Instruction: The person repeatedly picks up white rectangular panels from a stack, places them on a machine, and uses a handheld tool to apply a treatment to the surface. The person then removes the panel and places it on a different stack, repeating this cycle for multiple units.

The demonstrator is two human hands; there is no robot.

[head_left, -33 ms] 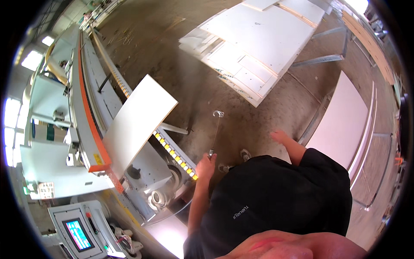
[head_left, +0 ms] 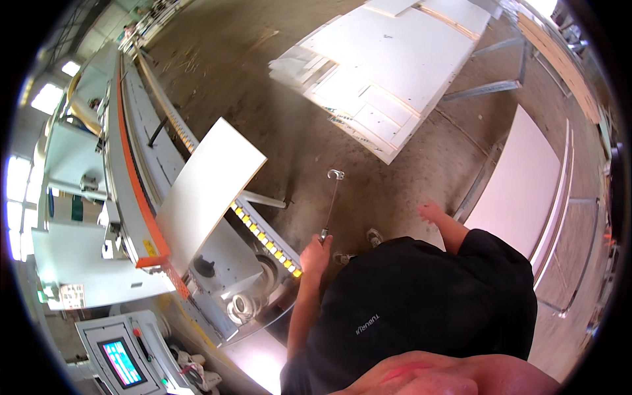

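My left hand (head_left: 315, 256) is closed round the handle of a thin metal rod tool with a C-shaped head (head_left: 336, 174). The rod points away from me, and its shiny head shows against the floor. Left of this hand, a white rectangular panel (head_left: 214, 184) lies on the edge of a long machine (head_left: 135, 217) with an orange strip. My right hand (head_left: 431, 212) hangs beside my body, holding nothing visible, fingers loosely apart. Closest to it is a large white board (head_left: 517, 178) on the right, which it does not touch.
Ahead stands a stack of white boards (head_left: 388, 59) with loose strips on top. A metal frame leg (head_left: 484, 90) sticks out beside it. At lower left is a control panel with a lit screen (head_left: 122, 362). A yellow-and-white roller rail (head_left: 266, 238) runs along the machine.
The whole view has shifted very slightly. My right hand sits a little farther right and lower; the left hand keeps its hold on the rod tool.
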